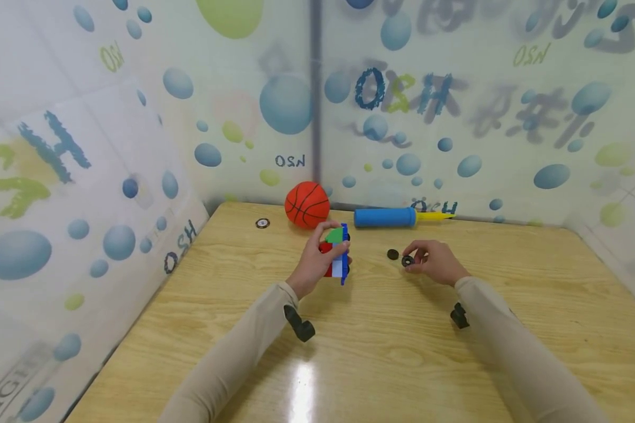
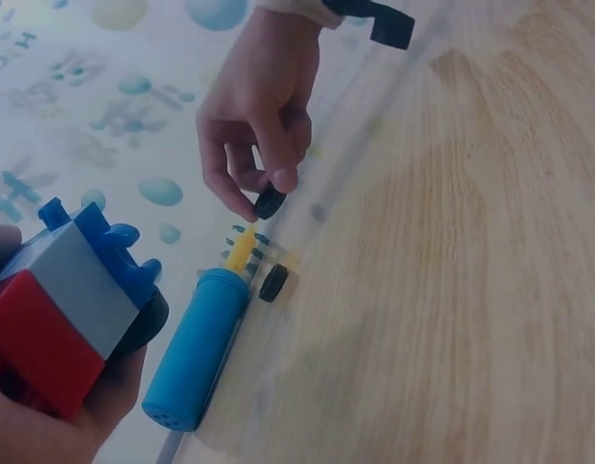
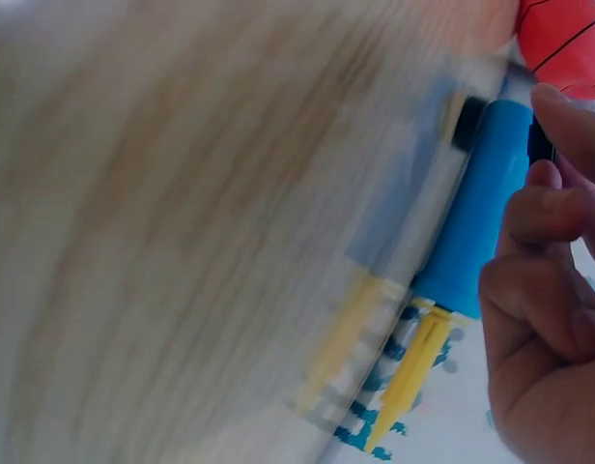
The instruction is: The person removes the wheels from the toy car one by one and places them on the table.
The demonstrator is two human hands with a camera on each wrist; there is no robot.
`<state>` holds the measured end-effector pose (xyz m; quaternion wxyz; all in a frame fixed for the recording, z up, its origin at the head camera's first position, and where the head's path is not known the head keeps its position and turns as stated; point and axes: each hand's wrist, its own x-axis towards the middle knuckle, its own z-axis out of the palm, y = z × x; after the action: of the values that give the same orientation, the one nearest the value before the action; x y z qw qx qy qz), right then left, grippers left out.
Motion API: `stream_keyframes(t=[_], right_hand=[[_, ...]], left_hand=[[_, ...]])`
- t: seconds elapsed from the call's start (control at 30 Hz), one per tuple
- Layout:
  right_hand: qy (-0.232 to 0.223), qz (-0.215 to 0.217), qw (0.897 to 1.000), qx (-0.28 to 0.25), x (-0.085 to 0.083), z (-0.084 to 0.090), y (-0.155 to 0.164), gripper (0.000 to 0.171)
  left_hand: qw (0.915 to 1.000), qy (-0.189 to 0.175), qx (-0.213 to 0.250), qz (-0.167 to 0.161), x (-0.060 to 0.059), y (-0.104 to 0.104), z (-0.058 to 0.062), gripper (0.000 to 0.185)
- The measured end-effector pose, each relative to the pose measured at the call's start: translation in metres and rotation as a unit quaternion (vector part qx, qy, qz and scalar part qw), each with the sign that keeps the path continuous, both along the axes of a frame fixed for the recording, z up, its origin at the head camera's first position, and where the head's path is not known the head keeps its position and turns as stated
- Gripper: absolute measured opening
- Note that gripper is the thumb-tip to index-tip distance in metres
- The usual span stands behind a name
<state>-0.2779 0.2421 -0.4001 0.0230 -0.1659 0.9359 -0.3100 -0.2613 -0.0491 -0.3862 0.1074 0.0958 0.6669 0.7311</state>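
My left hand (image 1: 311, 264) grips a toy block car (image 1: 337, 268) with red, white and green blocks on a blue base. The car is tipped on its side, so its base and black wheels face right. In the left wrist view the car's blue base piece (image 2: 119, 251) and red block (image 2: 42, 333) show close up. Thumb and fingertips of my right hand (image 1: 435, 262) pinch a small black toy wheel (image 1: 407, 261), partly hidden by the fingers in the right wrist view. Just left of it, another black wheel (image 1: 393, 254) lies on the table.
A red basketball (image 1: 307, 204) sits at the table's back edge. Right of it lies a blue hand pump (image 1: 384, 217) with a yellow nozzle (image 1: 434, 216). A small dark-rimmed disc (image 1: 263, 223) is at back left. Patterned walls (image 1: 291, 106) border the wooden table (image 1: 381, 335).
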Motion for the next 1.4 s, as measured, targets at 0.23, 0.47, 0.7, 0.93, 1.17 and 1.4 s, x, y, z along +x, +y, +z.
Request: stream_keyframes(t=[0.23,0.47,0.7,0.93,1.17,1.4], right_hand=[[-0.030,-0.012,0.998,0.048,-0.021,-0.005,0.004,0.028],[-0.057,-0.021,0.996,0.068,-0.033,-0.007,0.007,0.030],[-0.071,-0.016,0.995,0.067,-0.035,-0.005,0.004,0.031],[-0.083,-0.017,0.994,0.063,-0.036,-0.004,0.003,0.031],[-0.090,-0.012,0.994,0.058,-0.040,-0.005,0.004,0.031],[-0.090,-0.014,0.995,0.051,-0.041,-0.008,0.005,0.031]], left_hand=[[0.9997,-0.015,-0.011,-0.013,0.000,-0.001,0.000,0.040],[0.9986,-0.008,-0.015,-0.050,0.005,0.000,0.008,0.046],[0.9979,-0.006,-0.023,-0.060,0.014,0.000,0.017,0.043],[0.9975,-0.004,-0.031,-0.063,0.014,0.000,0.018,0.041],[0.9971,-0.002,-0.034,-0.068,0.014,0.001,0.019,0.040],[0.9969,-0.002,-0.030,-0.073,0.015,0.001,0.020,0.043]])
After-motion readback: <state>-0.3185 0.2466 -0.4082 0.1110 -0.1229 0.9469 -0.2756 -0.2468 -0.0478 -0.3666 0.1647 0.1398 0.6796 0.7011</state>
